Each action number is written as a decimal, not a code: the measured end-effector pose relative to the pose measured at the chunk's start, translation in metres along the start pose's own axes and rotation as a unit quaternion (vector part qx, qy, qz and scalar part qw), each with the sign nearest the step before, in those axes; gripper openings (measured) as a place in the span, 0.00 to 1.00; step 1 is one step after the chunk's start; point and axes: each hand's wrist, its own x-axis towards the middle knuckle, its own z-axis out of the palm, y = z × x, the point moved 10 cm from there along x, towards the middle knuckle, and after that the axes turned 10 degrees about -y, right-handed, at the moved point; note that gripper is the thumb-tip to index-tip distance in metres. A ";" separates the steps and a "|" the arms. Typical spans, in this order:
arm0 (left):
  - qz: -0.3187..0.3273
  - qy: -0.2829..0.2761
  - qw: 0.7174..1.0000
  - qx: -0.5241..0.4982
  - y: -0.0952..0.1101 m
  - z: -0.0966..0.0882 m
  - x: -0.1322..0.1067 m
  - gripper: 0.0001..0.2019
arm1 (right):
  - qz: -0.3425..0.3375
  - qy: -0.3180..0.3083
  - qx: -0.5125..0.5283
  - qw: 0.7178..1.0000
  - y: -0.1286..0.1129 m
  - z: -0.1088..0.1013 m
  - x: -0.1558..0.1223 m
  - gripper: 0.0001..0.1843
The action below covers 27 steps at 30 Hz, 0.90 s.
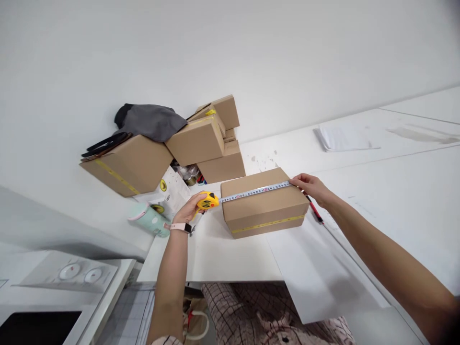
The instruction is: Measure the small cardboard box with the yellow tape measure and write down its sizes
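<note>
A brown cardboard box (pixel 264 211) with a yellow tape strip along its front side lies on the white table. My left hand (pixel 192 207) grips the yellow case of a tape measure (pixel 207 200) just off the box's left edge. From the case, the marked blade runs across the box's top to the right edge. There my right hand (pixel 309 186) pinches the blade's end between thumb and fingers. A red and black pen-like tool (pixel 315 211) lies beside the box, under my right wrist. A watch with a pink band sits on my left wrist.
Several cardboard boxes (pixel 196 141) are stacked at the back left, with a grey cloth (pixel 151 120) over them. A mint green cylindrical case (pixel 147 218) stands left of my left hand. White sheets (pixel 309 268) and a paper stack (pixel 341 136) lie rightward. A white appliance (pixel 64 278) is lower left.
</note>
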 end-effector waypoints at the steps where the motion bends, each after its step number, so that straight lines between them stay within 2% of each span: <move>1: 0.000 -0.002 1.000 0.002 -0.001 0.000 0.001 0.22 | 0.006 0.001 0.000 1.000 0.001 0.000 0.000 0.25; 8: -0.006 -0.025 1.000 0.011 -0.006 0.000 0.005 0.22 | 0.044 -0.018 -0.008 0.999 0.009 0.000 0.001 0.25; 15: 0.001 -0.027 0.999 0.017 -0.010 -0.001 0.006 0.22 | 0.074 -0.010 -0.032 0.997 0.002 0.001 -0.005 0.22; 18: 0.003 -0.029 0.999 0.024 -0.006 0.004 0.007 0.23 | 0.076 -0.001 -0.047 0.996 -0.002 0.000 -0.004 0.20; 21: 0.009 -0.023 0.999 0.032 0.010 0.011 0.001 0.23 | 0.068 -0.002 -0.081 0.994 -0.006 -0.004 0.000 0.20; 24: 0.012 -0.041 0.998 0.049 0.029 0.035 -0.021 0.26 | 0.029 0.010 -0.093 0.995 -0.019 -0.017 0.005 0.20; 25: 0.006 -0.063 0.997 0.051 0.032 0.050 -0.033 0.28 | 0.002 0.019 -0.080 0.997 -0.027 -0.022 0.006 0.20; 27: -0.031 -0.132 0.991 0.024 0.023 0.098 -0.058 0.34 | -0.061 0.032 -0.050 0.996 -0.049 -0.029 0.007 0.20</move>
